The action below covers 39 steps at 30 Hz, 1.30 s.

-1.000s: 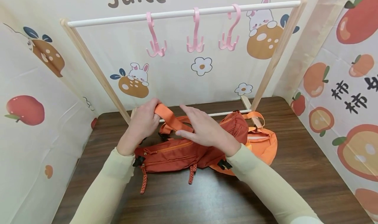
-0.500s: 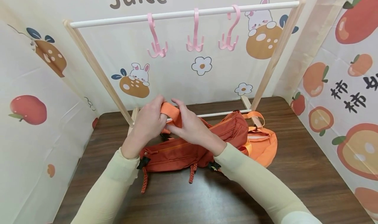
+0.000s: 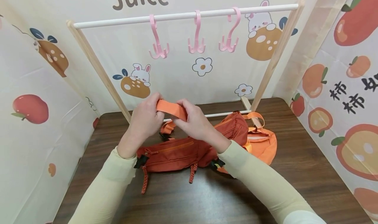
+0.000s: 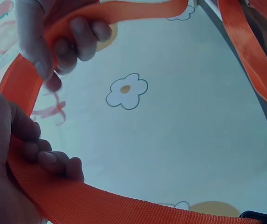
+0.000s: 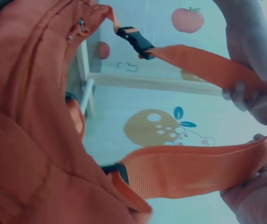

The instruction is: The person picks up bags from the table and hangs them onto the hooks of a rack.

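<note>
An orange webbing strap (image 3: pixel 170 108) is raised in a loop above the rust-red waist bag (image 3: pixel 172 155), which lies on the table. My left hand (image 3: pixel 146 117) grips the loop's left side, fingers curled round it. My right hand (image 3: pixel 195 122) grips its right side close by. In the left wrist view the webbing (image 4: pixel 96 203) passes through both hands. A black buckle (image 5: pixel 135 41) joins the strap to one end of the bag in the right wrist view. Part of the bag is hidden by my right arm.
An orange bag (image 3: pixel 265 148) with a partly open zip lies at right, overlapped by the rust-red one. Behind stands a rack with a white rail (image 3: pixel 124 21), wooden posts and three pink hooks (image 3: pixel 196 36). Printed cloth surrounds the dark wooden table (image 3: pixel 189 204).
My right hand has moved left from its straight-fingered pose and taken hold of the strap. My left hand keeps its grip, and the strap now arches between both hands.
</note>
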Tool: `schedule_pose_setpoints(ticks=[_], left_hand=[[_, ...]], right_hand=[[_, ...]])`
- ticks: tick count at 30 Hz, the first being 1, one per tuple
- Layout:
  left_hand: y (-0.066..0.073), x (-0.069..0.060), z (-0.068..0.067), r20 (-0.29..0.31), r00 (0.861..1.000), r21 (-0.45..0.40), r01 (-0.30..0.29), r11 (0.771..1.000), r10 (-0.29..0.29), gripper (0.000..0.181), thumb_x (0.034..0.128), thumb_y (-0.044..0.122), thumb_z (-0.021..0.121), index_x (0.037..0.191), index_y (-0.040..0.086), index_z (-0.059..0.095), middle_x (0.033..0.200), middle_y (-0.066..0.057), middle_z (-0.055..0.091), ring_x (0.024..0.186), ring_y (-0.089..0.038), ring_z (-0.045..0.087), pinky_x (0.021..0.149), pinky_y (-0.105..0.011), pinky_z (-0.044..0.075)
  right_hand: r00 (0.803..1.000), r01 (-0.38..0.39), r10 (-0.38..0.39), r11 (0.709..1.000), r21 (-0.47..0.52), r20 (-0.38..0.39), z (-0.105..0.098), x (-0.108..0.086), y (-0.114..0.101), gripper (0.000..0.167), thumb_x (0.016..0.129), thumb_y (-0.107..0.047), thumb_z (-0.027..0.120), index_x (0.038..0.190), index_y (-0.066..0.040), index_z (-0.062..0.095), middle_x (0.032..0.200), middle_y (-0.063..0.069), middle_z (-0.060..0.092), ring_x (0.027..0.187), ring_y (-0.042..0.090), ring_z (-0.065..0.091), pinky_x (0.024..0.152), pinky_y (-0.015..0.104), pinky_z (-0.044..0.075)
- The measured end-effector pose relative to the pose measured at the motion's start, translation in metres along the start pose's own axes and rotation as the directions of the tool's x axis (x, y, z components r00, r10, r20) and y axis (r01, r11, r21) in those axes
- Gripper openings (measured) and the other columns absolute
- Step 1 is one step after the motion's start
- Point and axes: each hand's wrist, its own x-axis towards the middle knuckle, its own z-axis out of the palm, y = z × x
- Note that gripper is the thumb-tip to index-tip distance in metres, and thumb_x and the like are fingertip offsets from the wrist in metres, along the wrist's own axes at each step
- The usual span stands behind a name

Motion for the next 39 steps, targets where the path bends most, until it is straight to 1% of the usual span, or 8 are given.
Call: schedule_pose_setpoints(ticks=[3,7,10,16,23,28,35,39], left_hand=[[0.0,0.001,-0.003,-0.002,1.0,0.009,0.006,1.0,-0.006,0.011,0.0923,-0.002,0.055,0.098,0.005,0.061,0.08,-0.007,0.058,0.064,-0.025,0.05,0.059,-0.038,0.042],[-0.003,0.002,-0.005,-0.01,1.0,0.017,-0.001,1.0,0.001,0.015,0.0909,-0.005,0.054,0.097,0.005,0.063,0.083,-0.007,0.059,0.066,-0.026,0.051,0.061,-0.039,0.044],[-0.005,0.002,-0.008,-0.023,1.0,0.016,-0.011,1.0,0.011,0.014,0.0925,-0.005,0.055,0.097,0.005,0.064,0.085,-0.007,0.061,0.068,-0.026,0.053,0.063,-0.039,0.045],[-0.01,0.001,-0.014,-0.045,0.999,-0.017,-0.005,1.0,0.005,0.012,0.0953,-0.005,0.057,0.098,0.004,0.065,0.083,-0.008,0.062,0.067,-0.026,0.052,0.063,-0.04,0.044],[-0.019,-0.003,-0.022,-0.017,0.999,-0.069,0.029,0.997,-0.03,0.018,0.0949,-0.007,0.063,0.109,0.005,0.064,0.079,-0.008,0.058,0.063,-0.024,0.048,0.059,-0.038,0.041],[-0.02,-0.003,-0.03,-0.016,1.0,-0.109,0.017,0.994,-0.018,0.016,0.0976,-0.001,0.071,0.111,0.005,0.065,0.081,-0.007,0.061,0.061,-0.022,0.048,0.058,-0.036,0.042],[-0.021,-0.003,-0.041,-0.054,0.999,-0.152,-0.006,0.988,-0.003,0.017,0.0973,0.01,0.079,0.109,0.006,0.068,0.084,-0.005,0.068,0.064,-0.018,0.052,0.059,-0.025,0.041],[-0.019,-0.003,-0.046,-0.049,0.999,-0.164,-0.008,0.986,0.0,0.019,0.0967,0.015,0.081,0.111,0.007,0.07,0.084,-0.003,0.068,0.064,-0.018,0.051,0.059,-0.025,0.04]], right_hand=[[1.0,0.021,-0.021,1.0,0.005,0.001,-0.008,0.003,-0.003,0.028,0.099,-0.009,0.071,0.125,-0.007,0.06,0.094,0.001,0.063,0.066,0.015,0.051,0.06,0.033,0.044],[0.999,0.039,-0.039,0.999,0.0,-0.009,-0.021,0.007,-0.009,0.024,0.1,-0.01,0.072,0.122,-0.007,0.062,0.089,0.001,0.063,0.063,0.016,0.049,0.059,0.033,0.041],[0.999,0.041,-0.041,0.999,0.004,-0.014,-0.031,0.01,-0.012,0.022,0.101,-0.011,0.072,0.121,-0.007,0.063,0.084,0.001,0.061,0.061,0.017,0.047,0.059,0.033,0.039],[1.0,0.024,-0.024,1.0,0.002,-0.006,-0.048,0.015,-0.017,0.021,0.102,-0.012,0.071,0.121,-0.009,0.063,0.08,0.003,0.056,0.059,0.018,0.046,0.058,0.033,0.039],[1.0,-0.015,0.015,1.0,-0.006,0.018,-0.064,0.018,-0.021,0.023,0.103,-0.016,0.071,0.125,-0.015,0.063,0.081,0.003,0.055,0.059,0.02,0.046,0.06,0.035,0.041],[1.0,-0.01,0.009,1.0,0.005,0.022,-0.071,0.021,-0.024,0.021,0.104,-0.019,0.072,0.123,-0.018,0.065,0.079,0.002,0.058,0.057,0.02,0.046,0.058,0.035,0.041],[0.999,0.053,-0.053,0.998,-0.016,-0.006,-0.079,0.025,-0.027,0.02,0.101,-0.017,0.075,0.12,-0.017,0.07,0.075,0.0,0.058,0.056,0.019,0.041,0.057,0.031,0.035],[0.997,0.079,-0.079,0.997,-0.022,-0.011,-0.082,0.028,-0.027,0.018,0.101,-0.017,0.075,0.119,-0.017,0.073,0.069,-0.001,0.056,0.055,0.017,0.039,0.054,0.03,0.032]])
